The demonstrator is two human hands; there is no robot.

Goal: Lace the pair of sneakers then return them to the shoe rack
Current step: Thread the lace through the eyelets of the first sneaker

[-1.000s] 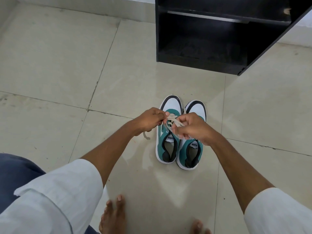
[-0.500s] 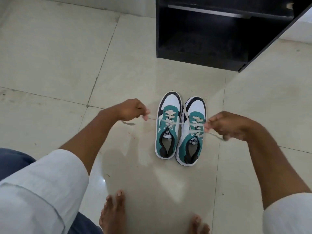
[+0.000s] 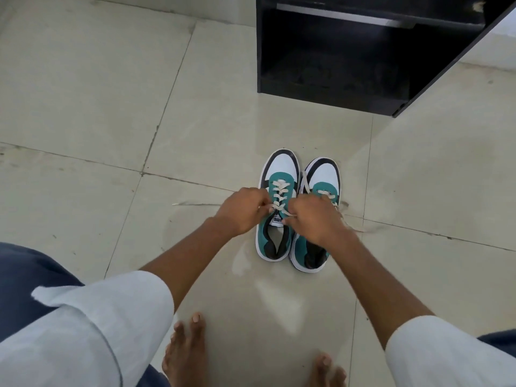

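I see both hands, the left hand [image 3: 240, 212] and the right hand [image 3: 312, 219], pinching the cream lace [image 3: 279, 201] of the left teal-and-white sneaker [image 3: 277, 208]. The second teal-and-white sneaker [image 3: 318, 216] touches it (side by side) on the beige tiled floor [image 3: 97, 107], near the black shoe rack [image 3: 349, 51].

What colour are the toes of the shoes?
White, with a black rim, on both teal lace-up sneakers. The head view shows it best.

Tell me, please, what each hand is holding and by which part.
Both the left hand and right hand pinch the cream lace of the left teal-and-white sneaker, near its topmost eyelets.
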